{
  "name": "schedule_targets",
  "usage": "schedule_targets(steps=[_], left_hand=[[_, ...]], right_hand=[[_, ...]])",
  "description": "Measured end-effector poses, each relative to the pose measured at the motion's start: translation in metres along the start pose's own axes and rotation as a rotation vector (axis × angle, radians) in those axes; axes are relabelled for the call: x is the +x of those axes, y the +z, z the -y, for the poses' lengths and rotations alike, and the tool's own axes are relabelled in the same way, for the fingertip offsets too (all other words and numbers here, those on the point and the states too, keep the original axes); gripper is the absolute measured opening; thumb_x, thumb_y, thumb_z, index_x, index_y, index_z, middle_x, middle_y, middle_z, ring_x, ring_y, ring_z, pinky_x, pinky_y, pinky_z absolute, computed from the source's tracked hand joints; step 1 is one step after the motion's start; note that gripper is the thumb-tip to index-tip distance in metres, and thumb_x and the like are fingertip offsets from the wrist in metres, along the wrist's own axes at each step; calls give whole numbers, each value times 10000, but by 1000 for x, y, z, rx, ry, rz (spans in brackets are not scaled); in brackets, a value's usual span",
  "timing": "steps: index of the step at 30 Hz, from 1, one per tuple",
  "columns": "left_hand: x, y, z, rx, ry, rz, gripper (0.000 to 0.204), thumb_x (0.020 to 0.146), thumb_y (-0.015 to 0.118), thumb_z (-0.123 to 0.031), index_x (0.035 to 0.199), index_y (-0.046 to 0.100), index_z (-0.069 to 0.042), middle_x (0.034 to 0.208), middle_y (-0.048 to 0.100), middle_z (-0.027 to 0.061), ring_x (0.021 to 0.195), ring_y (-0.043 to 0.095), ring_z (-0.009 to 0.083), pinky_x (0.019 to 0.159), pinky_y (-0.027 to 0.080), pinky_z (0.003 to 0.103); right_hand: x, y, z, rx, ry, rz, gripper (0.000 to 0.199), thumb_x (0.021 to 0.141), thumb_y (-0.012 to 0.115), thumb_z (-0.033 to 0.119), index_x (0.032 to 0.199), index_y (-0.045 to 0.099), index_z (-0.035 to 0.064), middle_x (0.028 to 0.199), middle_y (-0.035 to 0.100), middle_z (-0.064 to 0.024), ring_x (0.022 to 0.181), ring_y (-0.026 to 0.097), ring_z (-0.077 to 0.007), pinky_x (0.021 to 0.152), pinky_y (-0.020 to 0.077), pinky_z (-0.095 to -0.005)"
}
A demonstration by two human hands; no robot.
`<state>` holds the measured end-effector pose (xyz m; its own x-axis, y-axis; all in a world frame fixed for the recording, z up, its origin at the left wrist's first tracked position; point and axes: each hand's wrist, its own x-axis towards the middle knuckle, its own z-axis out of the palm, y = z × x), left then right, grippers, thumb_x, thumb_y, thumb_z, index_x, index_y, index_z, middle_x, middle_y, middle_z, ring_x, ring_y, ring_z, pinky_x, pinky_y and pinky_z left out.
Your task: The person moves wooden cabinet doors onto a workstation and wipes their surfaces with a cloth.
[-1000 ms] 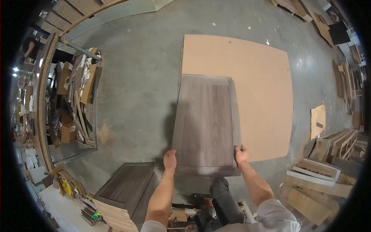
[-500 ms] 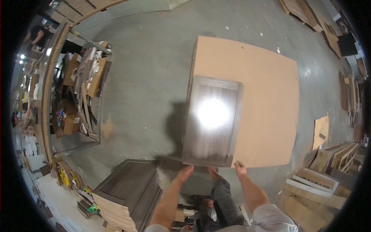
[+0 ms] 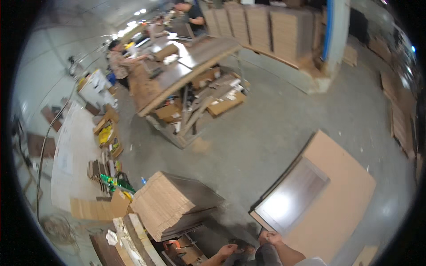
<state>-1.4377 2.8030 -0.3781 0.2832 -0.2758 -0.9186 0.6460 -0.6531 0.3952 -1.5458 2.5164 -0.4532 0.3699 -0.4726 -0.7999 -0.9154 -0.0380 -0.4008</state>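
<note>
A dark grey-brown cabinet door (image 3: 290, 190) with a raised frame lies flat on a large tan board (image 3: 341, 186), near its left edge. My right hand (image 3: 271, 238) is beside the near end of the door, its fingers blurred and partly bent. My left hand (image 3: 229, 251) is off the board, over the gap beside the stack, with nothing visible in it and its fingers loosely apart. Left of the board rises a stack of similar dark cabinet doors (image 3: 191, 186), their pale edges facing left.
A workbench (image 3: 177, 66) with people around it stands at the far left, scrap wood and cardboard (image 3: 226, 99) beneath. Pallet-like stacks of panels (image 3: 290, 35) stand at the back beside a pillar (image 3: 337, 44). Boxes and green bottles (image 3: 116, 182) lie at left.
The view has swung left, so the board now appears lower right and the bench shows. My left hand has moved away from the door toward the stack. The door still lies on the board.
</note>
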Motion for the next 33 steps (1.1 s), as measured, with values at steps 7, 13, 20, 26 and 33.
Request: schedule_targets(steps=[7, 13, 20, 26, 33], left_hand=[[-75, -86, 77, -496, 21, -307, 434, 979, 582, -345, 1228, 613, 9, 1031, 659, 91, 905, 627, 180, 789, 503, 313], [-129, -111, 157, -740, 77, -569, 645, 980, 512, -490, 1313, 556, 60, 1320, 582, 196, 1182, 550, 327, 1020, 411, 404], [-177, -147, 123, -958, -32, -721, 587, 980, 524, -456, 1277, 567, 49, 1238, 593, 170, 1101, 559, 293, 952, 426, 385], [-183, -186, 84, -1025, -98, -743, 538, 980, 535, -427, 1246, 576, 39, 1167, 602, 148, 1032, 567, 264, 893, 438, 369], [-186, -194, 72, -1102, -121, -765, 480, 981, 547, -393, 1209, 588, 28, 1084, 612, 122, 951, 576, 229, 825, 453, 351]], right_hand=[[-2, 26, 176, 49, -614, -54, 291, 902, 574, 271, 982, 726, 36, 935, 720, -102, 873, 667, -194, 817, 516, -323], [-53, 123, 365, -97, -759, 142, 374, 869, 632, 327, 1126, 690, 61, 1013, 720, -130, 942, 677, -240, 850, 506, -338], [-56, 279, 496, -373, -706, 275, 737, 827, 650, 502, 1400, 472, 74, 1373, 543, -195, 1270, 519, -327, 1055, 418, -398], [-11, 351, 502, -356, -538, 358, 1023, 727, 728, 621, 1469, 365, 19, 1390, 508, -241, 1308, 465, -381, 1077, 392, -429], [-51, 329, 534, -496, -719, 256, 810, 759, 725, 557, 1385, 523, 84, 1365, 511, -241, 1284, 462, -396, 1082, 375, -455]])
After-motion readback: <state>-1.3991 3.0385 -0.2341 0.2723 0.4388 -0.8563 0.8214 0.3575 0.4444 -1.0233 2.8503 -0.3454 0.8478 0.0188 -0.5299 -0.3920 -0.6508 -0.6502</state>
